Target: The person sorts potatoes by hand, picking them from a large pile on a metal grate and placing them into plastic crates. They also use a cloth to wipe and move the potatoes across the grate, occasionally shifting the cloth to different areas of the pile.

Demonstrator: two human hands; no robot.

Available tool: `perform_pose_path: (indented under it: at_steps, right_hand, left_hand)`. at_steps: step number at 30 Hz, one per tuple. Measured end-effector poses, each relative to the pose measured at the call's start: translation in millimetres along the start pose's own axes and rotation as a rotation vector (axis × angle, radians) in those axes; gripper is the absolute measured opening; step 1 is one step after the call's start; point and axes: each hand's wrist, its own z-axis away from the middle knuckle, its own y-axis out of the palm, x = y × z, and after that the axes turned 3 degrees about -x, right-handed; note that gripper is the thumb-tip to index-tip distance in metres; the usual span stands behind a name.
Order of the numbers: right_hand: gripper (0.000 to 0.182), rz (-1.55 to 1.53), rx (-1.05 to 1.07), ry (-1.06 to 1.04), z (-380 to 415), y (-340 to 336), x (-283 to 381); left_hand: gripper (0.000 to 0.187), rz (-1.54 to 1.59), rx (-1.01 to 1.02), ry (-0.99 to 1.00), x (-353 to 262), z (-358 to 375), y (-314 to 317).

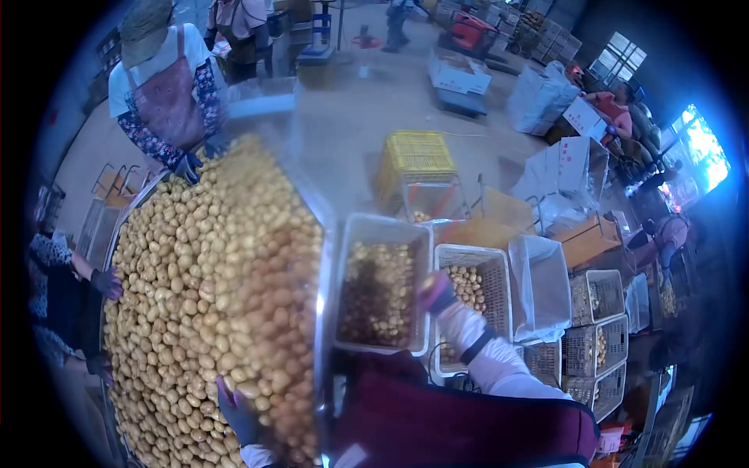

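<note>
Our left hand lies open on potatoes heaped within the metal rim; our right hand, too blurred to tell its grip, hovers by crate rims, where haste could bounce potatoes out

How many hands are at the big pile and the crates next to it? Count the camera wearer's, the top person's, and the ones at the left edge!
Camera wearer's left hand and right hand: 2
Top person's hands: 2
Left-edge hands: 2
Total: 6
</note>
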Motion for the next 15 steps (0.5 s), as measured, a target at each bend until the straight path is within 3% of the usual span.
perform_pose_path:
  at_steps: [4,5,6,7,9,10,11,12,13,14,15]
  right_hand:
    - [0.025,0.003,-0.229,-0.179,-96,-91,86]
    - [0.028,0.024,-0.241,-0.193,-116,-106,101]
    - [0.030,0.047,-0.235,-0.187,-134,-116,108]
    - [0.032,0.067,-0.229,-0.167,-151,-122,106]
    - [0.038,0.129,-0.186,-0.103,-172,-115,74]
    - [0.040,0.238,-0.112,-0.108,-176,-106,41]
    - [0.041,0.546,0.071,-0.249,-180,-98,-8]
    - [0.042,0.842,0.255,-0.418,-187,-96,-59]
    - [0.040,1.110,0.406,-0.495,-127,-41,-85]
    - [0.039,1.344,0.558,-0.612,-56,30,-108]
    - [0.047,1.310,0.750,-0.781,12,94,-139]
  left_hand:
    - [0.062,-0.134,0.046,-0.029,-2,4,-12]
    - [0.064,0.041,0.034,-0.010,9,2,-10]
    - [0.058,0.116,-0.099,-0.073,-32,11,-3]
    - [0.057,0.181,-0.169,-0.079,-25,16,-4]
    - [0.057,-0.061,-0.230,-0.051,-12,29,-19]
    - [0.056,-0.257,-0.212,-0.012,-24,28,-22]
    - [0.054,-0.182,-0.280,-0.072,-23,31,-19]
    - [0.058,-0.407,-0.333,0.081,-5,40,-15]
    - [0.059,-0.347,-0.312,0.036,-11,47,-12]
    - [0.059,-0.515,-0.254,0.069,-19,51,-12]
    - [0.058,-0.675,-0.190,0.104,-25,54,-11]
